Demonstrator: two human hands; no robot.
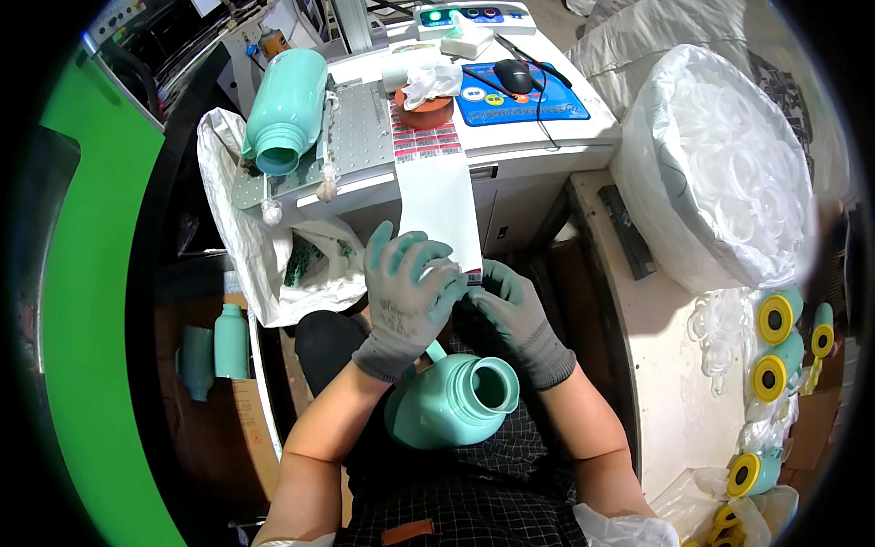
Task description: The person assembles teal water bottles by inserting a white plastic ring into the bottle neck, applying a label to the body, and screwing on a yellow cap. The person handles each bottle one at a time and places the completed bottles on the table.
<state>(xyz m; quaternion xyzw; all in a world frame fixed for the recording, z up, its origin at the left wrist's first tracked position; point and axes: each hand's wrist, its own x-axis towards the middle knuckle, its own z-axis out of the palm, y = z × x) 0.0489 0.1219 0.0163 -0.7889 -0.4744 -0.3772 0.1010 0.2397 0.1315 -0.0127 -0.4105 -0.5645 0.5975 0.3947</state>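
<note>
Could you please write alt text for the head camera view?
Two gloved hands, left hand and right hand, pinch the lower end of a long white label strip hanging from a workbench. An open mint-green bottle lies in the person's lap, and another mint-green bottle lies on the bench.

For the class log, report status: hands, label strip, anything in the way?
Left hand and right hand, both gloved, pinch the label strip at its lower end. Mint bottle lies in lap, mouth open. Nothing blocking.

Black computer mouse (513, 75) on blue pad (522, 98), white bag of clear rings (729, 173) — yellow-capped lids (775, 319)
</note>
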